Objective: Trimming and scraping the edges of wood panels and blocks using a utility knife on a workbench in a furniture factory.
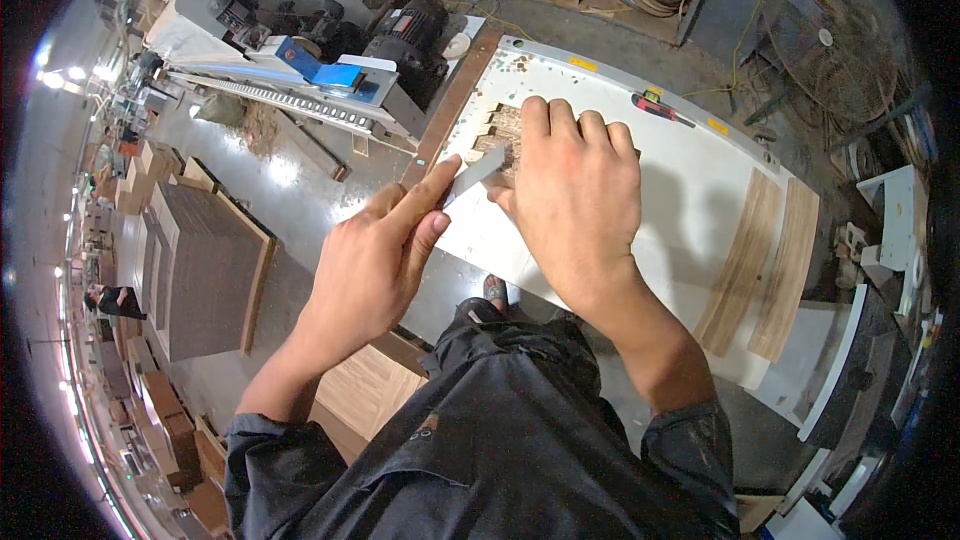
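My left hand (pixel 375 250) is closed around a knife, its index finger stretched along the back; the handle is hidden in the hand. The flat grey blade (pixel 480 172) points up and right, against the ends of several wood-grain strips (pixel 488 136). These strips lie side by side on the white tabletop (pixel 540 250), with uneven left ends. My right hand (pixel 580 190) is closed over them from above, its thumb beside the blade tip, and covers most of their length.
Two long wood-grain boards (pixel 738 260) lie at the table's right end. A red and black cutter (pixel 664 108) rests near the far metal rail (pixel 600 68). A machine with motors (pixel 405 35) stands at the far left. Stacked panels (pixel 205 270) stand on the floor to the left.
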`<state>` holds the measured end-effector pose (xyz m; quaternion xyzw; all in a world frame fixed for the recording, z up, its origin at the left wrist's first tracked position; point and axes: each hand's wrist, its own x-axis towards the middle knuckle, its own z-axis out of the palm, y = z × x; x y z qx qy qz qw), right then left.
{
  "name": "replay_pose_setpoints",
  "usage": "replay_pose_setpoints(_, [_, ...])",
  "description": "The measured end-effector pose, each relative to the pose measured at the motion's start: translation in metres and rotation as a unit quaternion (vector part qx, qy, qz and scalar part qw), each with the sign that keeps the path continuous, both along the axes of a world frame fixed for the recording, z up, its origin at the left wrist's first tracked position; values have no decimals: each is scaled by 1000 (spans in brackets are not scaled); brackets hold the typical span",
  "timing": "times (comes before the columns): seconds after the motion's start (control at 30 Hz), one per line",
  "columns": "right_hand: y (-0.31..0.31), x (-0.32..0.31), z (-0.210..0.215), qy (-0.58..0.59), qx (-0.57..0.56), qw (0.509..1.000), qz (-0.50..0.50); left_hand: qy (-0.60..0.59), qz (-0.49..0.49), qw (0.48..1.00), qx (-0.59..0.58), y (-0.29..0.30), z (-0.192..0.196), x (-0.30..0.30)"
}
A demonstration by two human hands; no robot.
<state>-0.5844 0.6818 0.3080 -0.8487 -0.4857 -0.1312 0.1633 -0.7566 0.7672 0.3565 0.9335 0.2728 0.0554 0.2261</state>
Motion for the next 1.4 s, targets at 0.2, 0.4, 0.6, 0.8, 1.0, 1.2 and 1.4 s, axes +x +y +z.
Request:
replay_pose_setpoints(0.2, [-1,0,2,12,-1,1000,8,9,19,1000,21,4,-4,2])
replay_pose_setpoints(0.4, [-2,-3,4,16,-7,1000,10,21,1,1000,5,11,0,2])
replay_pose_setpoints(0.6, [-2,-2,4,14,-18,1000,10,17,-13,1000,15,17,-2,1])
replay_pose_setpoints(0.8, [-2,-3,4,9,-9,1000,11,14,-14,998,56,20,-6,2])
replay_pose_setpoints(1.0, [-1,-4,6,12,-18,1000,15,40,-10,997,66,21,-5,2])
replay_pose_setpoints(1.2, [-3,-2,6,12,-25,999,17,42,-16,997,60,18,-5,1])
replay_pose_setpoints(1.4, [-3,-2,5,14,-8,1000,14,56,-5,995,78,15,-4,1])
